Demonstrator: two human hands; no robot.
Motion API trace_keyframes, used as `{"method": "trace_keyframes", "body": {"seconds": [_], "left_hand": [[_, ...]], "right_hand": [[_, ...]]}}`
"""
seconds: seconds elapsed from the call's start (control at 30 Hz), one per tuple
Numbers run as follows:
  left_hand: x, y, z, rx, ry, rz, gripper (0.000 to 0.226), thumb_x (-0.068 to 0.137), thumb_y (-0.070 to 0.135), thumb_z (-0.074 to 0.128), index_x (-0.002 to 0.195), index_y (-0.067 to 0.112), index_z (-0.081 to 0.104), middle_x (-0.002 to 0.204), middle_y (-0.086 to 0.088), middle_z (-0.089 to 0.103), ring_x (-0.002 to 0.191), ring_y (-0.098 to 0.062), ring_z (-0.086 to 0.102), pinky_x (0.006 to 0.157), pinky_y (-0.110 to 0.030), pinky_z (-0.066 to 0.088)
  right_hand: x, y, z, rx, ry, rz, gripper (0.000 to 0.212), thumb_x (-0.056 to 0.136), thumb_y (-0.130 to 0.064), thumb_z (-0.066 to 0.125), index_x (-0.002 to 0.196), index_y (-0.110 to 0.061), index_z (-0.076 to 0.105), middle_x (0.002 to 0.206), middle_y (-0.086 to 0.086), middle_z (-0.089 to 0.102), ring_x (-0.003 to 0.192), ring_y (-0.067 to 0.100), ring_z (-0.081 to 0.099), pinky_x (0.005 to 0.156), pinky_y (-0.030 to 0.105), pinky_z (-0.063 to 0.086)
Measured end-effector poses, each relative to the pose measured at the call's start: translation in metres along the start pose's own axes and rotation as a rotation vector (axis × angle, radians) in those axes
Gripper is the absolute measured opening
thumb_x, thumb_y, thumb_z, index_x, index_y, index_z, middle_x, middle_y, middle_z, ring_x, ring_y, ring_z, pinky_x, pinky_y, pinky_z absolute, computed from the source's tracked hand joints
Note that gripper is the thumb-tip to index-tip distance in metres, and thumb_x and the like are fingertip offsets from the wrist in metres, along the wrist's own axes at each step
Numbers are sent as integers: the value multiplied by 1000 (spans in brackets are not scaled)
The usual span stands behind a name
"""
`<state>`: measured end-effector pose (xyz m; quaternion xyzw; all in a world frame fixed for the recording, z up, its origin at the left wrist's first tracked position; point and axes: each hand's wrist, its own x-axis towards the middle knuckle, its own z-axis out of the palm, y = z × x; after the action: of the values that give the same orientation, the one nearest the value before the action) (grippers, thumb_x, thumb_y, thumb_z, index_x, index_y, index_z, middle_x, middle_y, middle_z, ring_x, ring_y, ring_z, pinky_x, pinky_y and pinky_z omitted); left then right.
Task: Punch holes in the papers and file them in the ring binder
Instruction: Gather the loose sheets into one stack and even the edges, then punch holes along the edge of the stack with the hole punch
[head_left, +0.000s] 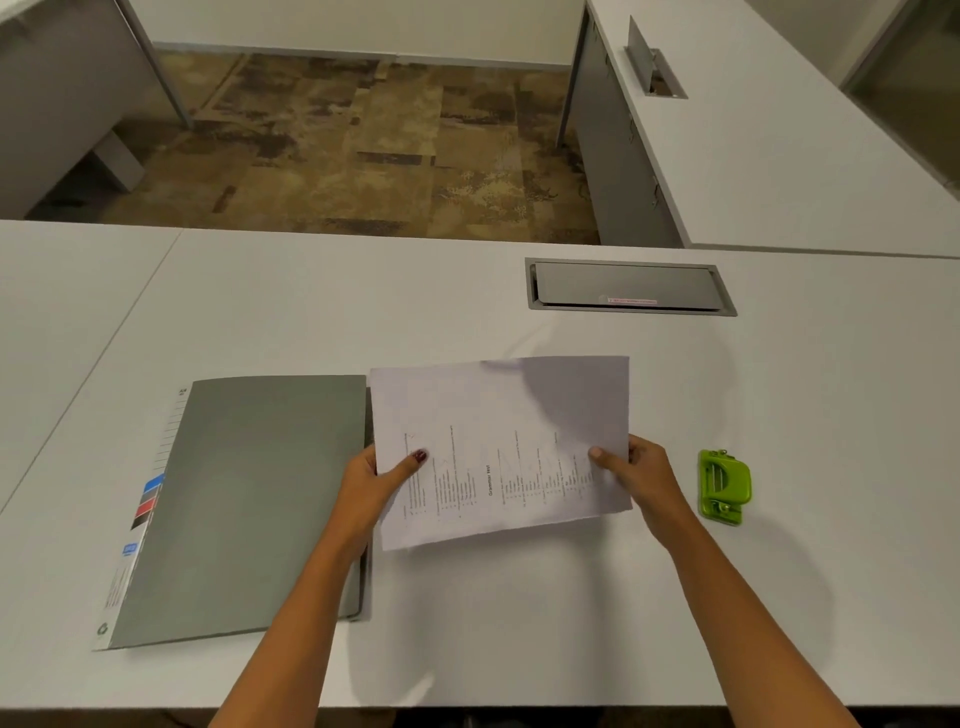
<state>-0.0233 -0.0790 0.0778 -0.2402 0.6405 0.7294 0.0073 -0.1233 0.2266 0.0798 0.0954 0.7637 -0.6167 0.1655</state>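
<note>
Both hands, left (371, 480) and right (644, 475), pinch the papers (501, 447) by their side edges above the counter (519, 623); closed binder (244, 509) left, green punch (723, 487) right.

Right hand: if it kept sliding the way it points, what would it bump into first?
The right hand points up and left, across the papers it already grips. Beyond their far edge only bare desk shows, so the way looks free. The green hole punch sits behind it, out of line. Depth is uncertain.
</note>
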Motion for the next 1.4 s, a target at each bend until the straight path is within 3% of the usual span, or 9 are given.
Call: {"method": "trace_keyframes", "body": {"seconds": [0.1, 0.27, 0.4, 0.53, 0.67, 0.9, 1.03, 1.2, 1.4], "left_hand": [[-4, -6, 2, 53, -40, -42, 37, 82, 18, 71, 118, 12, 64, 110, 0, 72, 96, -18, 71, 79, -31, 58], [-4, -17, 7, 75, 46, -59, 33, 82, 16, 71, 114, 13, 64, 106, -1, 72, 92, -18, 71, 76, -32, 58], [-4, -21, 12, 56, 70, -65, 28, 83, 16, 70, 110, 18, 64, 103, 2, 71, 87, -15, 71, 67, -25, 58], [-4, -25, 16, 12, 109, -67, 30, 83, 14, 69, 112, 16, 62, 103, 1, 70, 90, -18, 70, 68, -27, 57], [-3, -26, 22, -70, 131, -72, 29, 83, 11, 68, 112, 14, 63, 102, 2, 70, 90, -15, 70, 68, -24, 57], [1, -32, 36, -61, 153, -94, 21, 82, 13, 69, 100, 22, 65, 103, 1, 70, 91, -20, 68, 80, -39, 54], [3, -34, 40, -49, 176, -111, 26, 83, 15, 69, 107, 20, 62, 108, 0, 68, 93, -23, 67, 80, -40, 54], [5, -36, 42, -27, 193, -122, 23, 82, 17, 70, 101, 26, 62, 106, 3, 67, 92, -20, 66, 83, -41, 55], [5, -36, 45, -52, 200, -95, 30, 83, 17, 70, 110, 21, 59, 107, 3, 67, 95, -22, 66, 84, -41, 55]], "right_hand": [[4, -5, -3, -51, -14, 13, 34, 82, -19, 71, 114, -13, 64, 110, 10, 69, 98, 32, 64, 90, 46, 52], [5, -6, -4, -168, 78, -54, 34, 85, -28, 67, 116, -16, 61, 107, 1, 66, 95, 24, 62, 79, 35, 50], [5, 5, -13, -190, 312, -106, 23, 87, -24, 65, 109, -17, 65, 101, 2, 68, 92, 17, 63, 76, 24, 49], [-1, 22, -27, -224, 673, -159, 16, 88, -12, 62, 103, -6, 63, 103, 14, 65, 100, 29, 60, 82, 35, 49], [-2, 41, -43, -485, 917, -70, 36, 82, -3, 65, 118, -4, 56, 124, 19, 51, 118, 38, 41, 98, 44, 38], [12, 52, -68, -433, 859, 230, 61, 87, -6, 61, 142, -4, 34, 140, 22, 38, 129, 39, 33, 107, 47, 33], [21, 45, -76, -375, 905, 357, 43, 87, -10, 62, 124, 4, 48, 129, 27, 47, 122, 42, 41, 102, 48, 37], [26, 41, -84, -263, 876, 464, 47, 85, -22, 66, 121, 6, 52, 130, 27, 45, 122, 41, 43, 99, 46, 40], [12, 34, -79, -20, 810, 499, 32, 75, -24, 76, 93, -2, 63, 109, 24, 65, 103, 35, 61, 69, 34, 46]]}}
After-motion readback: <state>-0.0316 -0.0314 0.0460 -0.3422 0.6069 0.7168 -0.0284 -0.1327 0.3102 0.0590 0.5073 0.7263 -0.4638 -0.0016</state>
